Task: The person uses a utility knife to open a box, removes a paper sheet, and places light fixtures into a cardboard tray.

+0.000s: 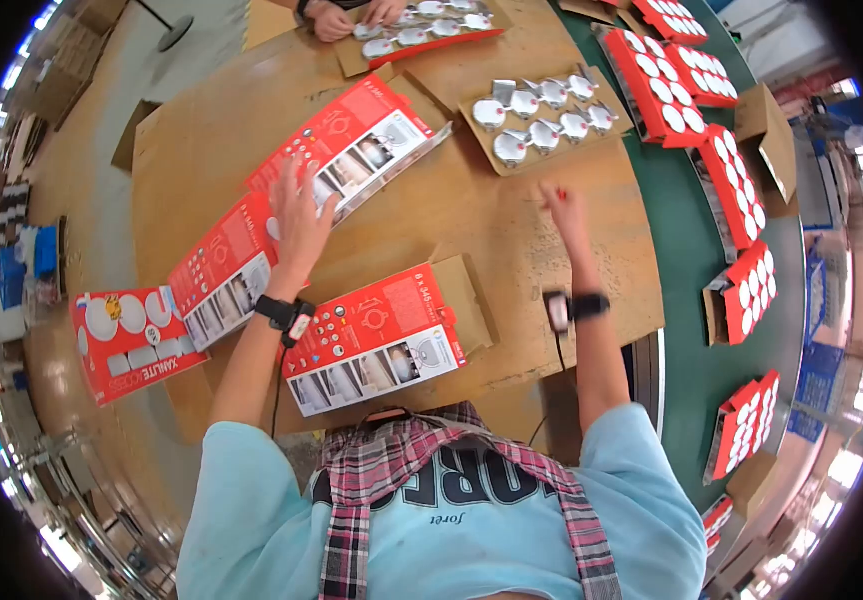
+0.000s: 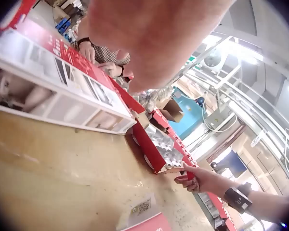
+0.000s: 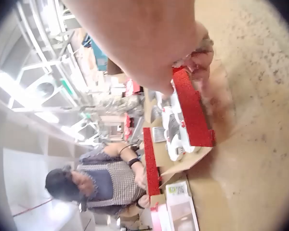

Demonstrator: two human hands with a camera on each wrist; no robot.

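Spread wide with left hand [image 1: 302,220] over red carton [image 1: 352,125] at far left, likely to steady it. Just near-side of filled tray [image 1: 488,138], right, with right hand [image 1: 565,210]; can't tell whether gripping. Packed in rows, probably to keep silver discs [image 1: 489,113] apart.

A: Near side, colours?
B: Shirt [image 1: 262,500] pale blue, black lettering. Straps [image 1: 347,545]: pink, black and white plaid.
A: Cartons?
B: Far-left carton [image 1: 337,135] red, white print. Near carton [image 1: 367,335] same; flap [image 1: 469,300] brown.
A: Far right?
B: Tray [image 1: 607,95] brown; discs [image 1: 490,113] silvery white, red dots. Conveyor [image 1: 682,330] green.
A: Table [image 1: 392,235]?
B: Tan, dark-flecked. Wristbands [image 1: 592,305] black.
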